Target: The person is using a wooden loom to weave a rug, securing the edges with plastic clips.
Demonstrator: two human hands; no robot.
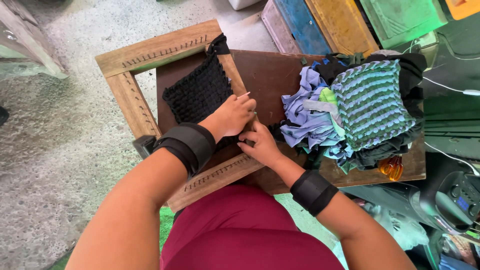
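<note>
The left hand (232,116) lies at the centre of the frame, knuckles up, fingers curled together over the lower right corner of a black woven mat (200,91); a thin pale hook or needle (244,94) pokes out past its fingertips toward the upper right. Whether the fingers pinch that tool or only cover it cannot be told. Just below, the right hand (260,145) meets it, fingers bent and pressed together at the same corner, touching the mat's edge and the frame's rail.

The mat sits inside a square wooden weaving loom (131,95), which is turned diagonally, one corner toward the upper middle of the picture and one toward the person's lap; its rails carry rows of small pegs. The mat's long side runs from the upper right down to the lower left.

Both forearms enter from the bottom, each with a black wrist band (187,144).

To the right, on a dark brown board (270,72), lies a heap of fabric strips (307,115) with a green and blue striped woven mat (372,102) on top.
</note>
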